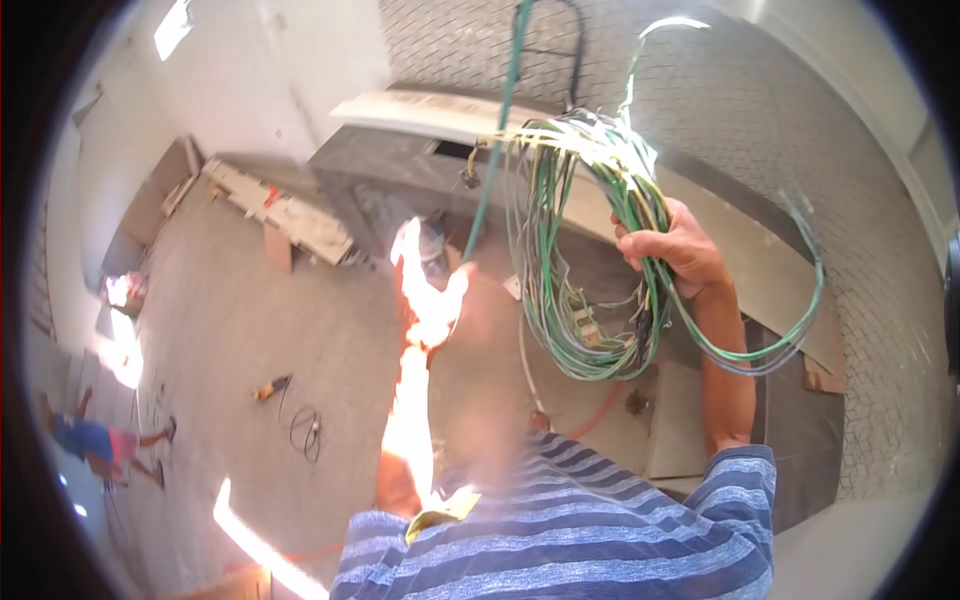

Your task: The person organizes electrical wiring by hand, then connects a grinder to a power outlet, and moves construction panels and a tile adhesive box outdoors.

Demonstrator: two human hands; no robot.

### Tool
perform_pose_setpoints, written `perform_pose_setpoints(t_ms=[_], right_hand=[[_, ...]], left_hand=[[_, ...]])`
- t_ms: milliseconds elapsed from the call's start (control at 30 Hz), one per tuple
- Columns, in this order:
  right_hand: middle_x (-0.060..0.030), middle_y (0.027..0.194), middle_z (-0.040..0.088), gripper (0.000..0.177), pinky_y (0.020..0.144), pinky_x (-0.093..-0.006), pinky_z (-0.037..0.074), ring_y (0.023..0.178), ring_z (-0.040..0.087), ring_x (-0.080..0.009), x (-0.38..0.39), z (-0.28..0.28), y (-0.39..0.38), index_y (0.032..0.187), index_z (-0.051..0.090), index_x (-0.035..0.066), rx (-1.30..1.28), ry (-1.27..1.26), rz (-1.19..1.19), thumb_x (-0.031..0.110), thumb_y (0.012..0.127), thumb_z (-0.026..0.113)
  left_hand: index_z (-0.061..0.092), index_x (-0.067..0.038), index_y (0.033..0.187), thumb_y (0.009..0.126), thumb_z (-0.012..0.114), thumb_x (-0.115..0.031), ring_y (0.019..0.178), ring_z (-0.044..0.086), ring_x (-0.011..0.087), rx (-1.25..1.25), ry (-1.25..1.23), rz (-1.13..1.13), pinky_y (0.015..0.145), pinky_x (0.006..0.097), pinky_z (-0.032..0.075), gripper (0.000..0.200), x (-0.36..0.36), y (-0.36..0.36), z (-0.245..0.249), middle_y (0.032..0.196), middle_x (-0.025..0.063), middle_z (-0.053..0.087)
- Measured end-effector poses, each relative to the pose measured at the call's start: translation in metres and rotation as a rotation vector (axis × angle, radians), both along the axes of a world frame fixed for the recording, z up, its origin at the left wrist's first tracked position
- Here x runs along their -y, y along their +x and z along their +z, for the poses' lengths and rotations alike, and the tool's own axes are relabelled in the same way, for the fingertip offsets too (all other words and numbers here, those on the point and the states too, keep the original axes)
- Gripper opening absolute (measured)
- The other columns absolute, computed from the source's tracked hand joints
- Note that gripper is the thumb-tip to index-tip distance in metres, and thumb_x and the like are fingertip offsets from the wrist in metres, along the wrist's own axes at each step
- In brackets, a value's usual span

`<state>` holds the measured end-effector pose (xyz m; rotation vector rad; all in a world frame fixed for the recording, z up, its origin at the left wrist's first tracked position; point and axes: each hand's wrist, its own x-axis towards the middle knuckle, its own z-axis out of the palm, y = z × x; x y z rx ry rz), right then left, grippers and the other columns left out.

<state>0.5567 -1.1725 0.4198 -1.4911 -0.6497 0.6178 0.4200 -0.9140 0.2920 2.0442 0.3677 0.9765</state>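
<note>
My right hand (683,250) is closed round one side of a large coil of electrical wire (548,270), mostly green and grey with some yellow strands. The coil hangs in front of me, its top bright with sunlight. A loose loop of the same wire (812,300) swings out to the right of my forearm. To the left of the coil, my left hand (430,300) is raised in strong sunlight, thumb and fingers apart. A green strand (496,150) runs down from the top of the view to near that thumb.
Behind the coil stands a grey counter (385,150) with a rectangular cutout. A long board (275,208) lies by the wall. On the floor are a yellow power tool (270,388) and its cord (305,435). Another person (95,440) is at the far left.
</note>
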Motion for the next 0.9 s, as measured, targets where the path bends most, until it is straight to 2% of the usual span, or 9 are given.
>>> perform_pose_setpoints(t_ms=[200, 333, 500, 533, 667, 767, 800, 867, 900], right_hand=[[-0.0006, 0.071, 0.061, 0.027, 0.057, -0.0231, 0.046, 0.064, 0.056, -0.0079, -0.084, -0.053, -0.074, 0.086, 0.061, 0.003, -0.069, -0.050, 0.345, 0.017, 0.068, 0.076], [0.0016, 0.070, 0.058, 0.029, 0.056, -0.0216, 0.042, 0.064, 0.052, -0.0056, -0.131, -0.114, -0.093, 0.085, 0.059, 0.003, -0.071, -0.133, 0.578, 0.022, 0.071, 0.075], [0.0020, 0.071, 0.057, 0.032, 0.058, -0.0197, 0.041, 0.064, 0.052, -0.0051, -0.158, -0.144, -0.123, 0.087, 0.060, 0.004, -0.283, -0.342, 0.606, 0.023, 0.068, 0.077], [0.0002, 0.076, 0.057, 0.035, 0.059, -0.0197, 0.041, 0.066, 0.052, -0.0064, -0.163, -0.160, -0.127, 0.091, 0.058, 0.004, -0.374, -0.249, 0.646, 0.019, 0.065, 0.076], [-0.0046, 0.089, 0.058, 0.047, 0.060, -0.0220, 0.044, 0.070, 0.055, -0.0108, -0.173, -0.182, -0.147, 0.107, 0.052, 0.003, -0.529, -0.195, 0.597, 0.009, 0.064, 0.071], [-0.0080, 0.096, 0.061, 0.053, 0.062, -0.0241, 0.044, 0.074, 0.056, -0.0126, -0.180, -0.158, -0.180, 0.118, 0.049, 0.000, -0.498, -0.099, 0.498, 0.021, 0.071, 0.063], [-0.0097, 0.101, 0.061, 0.058, 0.063, -0.0255, 0.045, 0.078, 0.057, -0.0145, -0.184, -0.144, -0.191, 0.124, 0.046, 0.000, -0.480, -0.100, 0.482, 0.025, 0.074, 0.061], [-0.0166, 0.113, 0.059, 0.088, 0.067, -0.0380, 0.054, 0.095, 0.061, -0.0273, -0.190, -0.226, -0.160, 0.133, 0.040, 0.000, -0.920, 0.291, 0.607, 0.068, 0.078, 0.054], [-0.0175, 0.110, 0.060, 0.093, 0.068, -0.0389, 0.055, 0.091, 0.062, -0.0285, -0.201, -0.228, -0.159, 0.131, 0.043, 0.000, -1.032, 0.230, 0.570, 0.073, 0.075, 0.048]], left_hand=[[0.036, -0.006, 0.137, 0.074, 0.074, -0.014, 0.135, 0.027, 0.0307, -0.266, 0.124, -0.055, 0.111, 0.0385, 0.024, 0.074, -0.060, -0.053, -0.010, 0.145, 0.0173, 0.029], [0.053, -0.004, 0.116, 0.081, 0.067, -0.012, 0.099, 0.058, 0.0322, -0.181, 0.143, 0.023, 0.085, 0.0377, 0.047, 0.039, -0.096, -0.108, -0.090, 0.108, 0.0156, 0.060], [0.060, -0.002, 0.094, 0.087, 0.054, -0.003, 0.067, 0.058, 0.0148, -0.111, -0.135, 0.039, 0.062, 0.0275, 0.047, 0.009, -0.096, -0.180, -0.070, 0.075, 0.0071, 0.063], [0.060, -0.002, 0.092, 0.086, 0.051, 0.002, 0.066, 0.052, 0.0080, -0.085, -0.213, 0.054, 0.061, 0.0223, 0.043, 0.011, -0.100, -0.187, -0.062, 0.076, 0.0053, 0.061], [0.063, -0.002, 0.093, 0.085, 0.059, -0.004, 0.071, 0.061, 0.0195, -0.113, -0.151, 0.052, 0.065, 0.0284, 0.048, 0.009, -0.102, -0.206, -0.032, 0.084, 0.0108, 0.064], [0.064, -0.003, 0.096, 0.084, 0.064, -0.010, 0.070, 0.060, 0.0227, -0.203, -0.016, 0.119, 0.064, 0.0313, 0.048, 0.014, -0.110, -0.217, -0.032, 0.084, 0.0129, 0.063], [0.065, -0.005, 0.097, 0.083, 0.066, -0.013, 0.068, 0.059, 0.0224, -0.107, -0.231, 0.105, 0.062, 0.0317, 0.047, 0.016, -0.109, -0.224, -0.032, 0.083, 0.0128, 0.063], [0.067, -0.006, 0.096, 0.084, 0.066, -0.015, 0.065, 0.058, 0.0193, -0.079, -0.253, 0.171, 0.058, 0.0309, 0.045, 0.015, -0.107, -0.232, -0.030, 0.077, 0.0101, 0.064], [0.067, -0.005, 0.095, 0.084, 0.066, -0.015, 0.064, 0.058, 0.0179, -0.118, -0.346, 0.171, 0.058, 0.0300, 0.045, 0.015, -0.110, -0.241, -0.018, 0.075, 0.0093, 0.063]])
